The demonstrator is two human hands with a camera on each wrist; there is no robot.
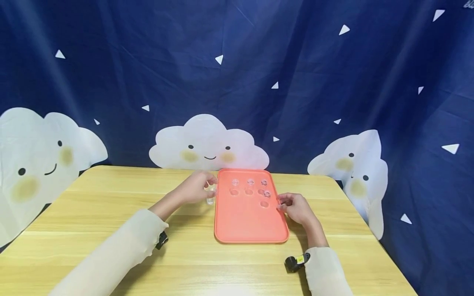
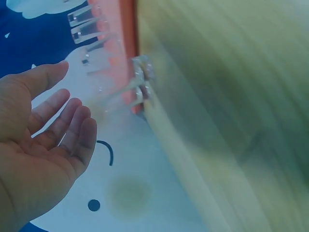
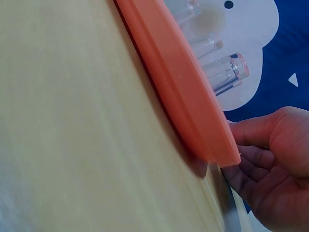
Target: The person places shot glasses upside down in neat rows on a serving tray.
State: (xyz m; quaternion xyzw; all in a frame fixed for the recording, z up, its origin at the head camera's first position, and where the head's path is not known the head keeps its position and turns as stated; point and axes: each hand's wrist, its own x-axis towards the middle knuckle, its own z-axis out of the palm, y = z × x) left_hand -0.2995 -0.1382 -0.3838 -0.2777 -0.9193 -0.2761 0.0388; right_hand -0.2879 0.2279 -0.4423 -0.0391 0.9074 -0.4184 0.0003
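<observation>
Pinching coral rectangular plastic tray (image 1: 248, 224) with right hand (image 1: 297, 209), nothing in left hand (image 1: 197, 187). Grip clear, glassy cylindrical cups (image 3: 231, 71) by walls: likely slick.

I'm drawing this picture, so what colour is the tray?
The tray is coral, a pinkish orange; the head view shows it best.

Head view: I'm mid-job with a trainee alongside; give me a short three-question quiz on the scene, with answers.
1. How many clear glasses stand on the coral tray?
2. True or false: the right hand is at the tray's right edge.
3. The left hand is beside: (a) a sponge, (b) clear glassware off the tray, (c) a spoon.

Key: 1. Four; 2. True; 3. b.
</observation>
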